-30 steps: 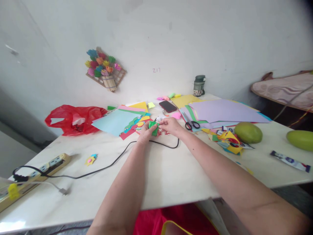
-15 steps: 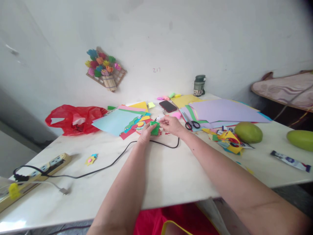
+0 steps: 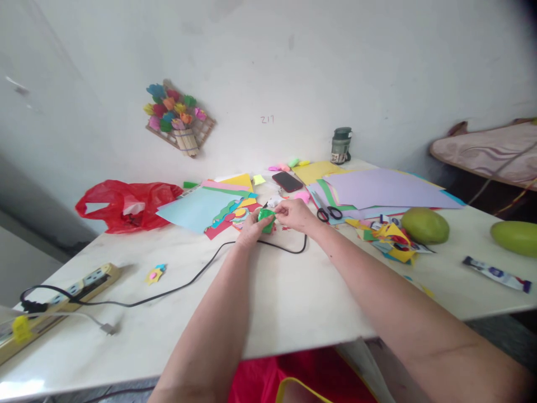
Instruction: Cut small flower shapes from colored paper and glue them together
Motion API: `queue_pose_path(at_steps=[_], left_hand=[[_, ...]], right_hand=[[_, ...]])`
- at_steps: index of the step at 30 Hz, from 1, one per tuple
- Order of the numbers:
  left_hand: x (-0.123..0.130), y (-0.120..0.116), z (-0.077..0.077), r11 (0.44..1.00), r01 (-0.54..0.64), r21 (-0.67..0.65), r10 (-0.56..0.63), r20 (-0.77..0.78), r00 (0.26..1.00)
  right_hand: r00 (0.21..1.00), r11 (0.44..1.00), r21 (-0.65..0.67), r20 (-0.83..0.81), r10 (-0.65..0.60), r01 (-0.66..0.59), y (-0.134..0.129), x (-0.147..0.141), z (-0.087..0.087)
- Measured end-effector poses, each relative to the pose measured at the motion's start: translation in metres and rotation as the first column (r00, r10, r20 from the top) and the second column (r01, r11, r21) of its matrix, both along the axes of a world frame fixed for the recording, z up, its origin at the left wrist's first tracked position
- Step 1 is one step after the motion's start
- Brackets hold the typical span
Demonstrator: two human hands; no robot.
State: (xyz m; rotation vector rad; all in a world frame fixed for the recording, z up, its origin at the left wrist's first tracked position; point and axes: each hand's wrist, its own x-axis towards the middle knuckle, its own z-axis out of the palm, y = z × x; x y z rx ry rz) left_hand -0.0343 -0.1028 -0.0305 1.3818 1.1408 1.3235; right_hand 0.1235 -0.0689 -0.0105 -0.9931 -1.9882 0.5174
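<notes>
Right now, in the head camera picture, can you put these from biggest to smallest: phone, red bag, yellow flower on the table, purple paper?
1. Red bag and purple paper: too alike to rank
2. Phone
3. Yellow flower

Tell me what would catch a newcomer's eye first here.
Probably the bright paper flowers on the wall, above and left of the hands. Next, the crinkled red plastic bag at the table's left rear, and the large purple sheet spread right of the scissors.

Green item [image 3: 264, 214], partly hidden
</notes>
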Motion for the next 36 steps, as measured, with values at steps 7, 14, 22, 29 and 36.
queue_pose_path(at_steps=[7,14,22,29,36], left_hand=[[0.001,-0.004,0.005,1.000,-0.016,0.023,0.016,-0.010,1.000],[0.000,-0.003,0.005,1.000,-0.011,0.020,0.011,-0.016,1.000],[0.003,-0.006,0.009,0.998,-0.004,0.067,0.012,-0.121,0.993],[0.008,-0.008,0.013,0.992,-0.018,0.125,0.041,-0.189,0.981],[0.005,-0.007,0.010,0.995,-0.017,0.100,0.031,-0.138,0.990]], right_hand=[[0.972,0.944,-0.298,-0.224,0.072,-0.139,-0.004,0.002,0.005],[0.896,0.830,-0.463,-0.434,0.094,-0.311,-0.006,0.004,0.010],[0.896,0.791,-0.554,-0.444,-0.018,-0.259,-0.006,0.000,0.009],[0.884,0.752,-0.604,-0.463,-0.064,-0.262,-0.009,0.000,0.013],[0.860,0.721,-0.607,-0.510,-0.029,-0.335,-0.008,0.003,0.013]])
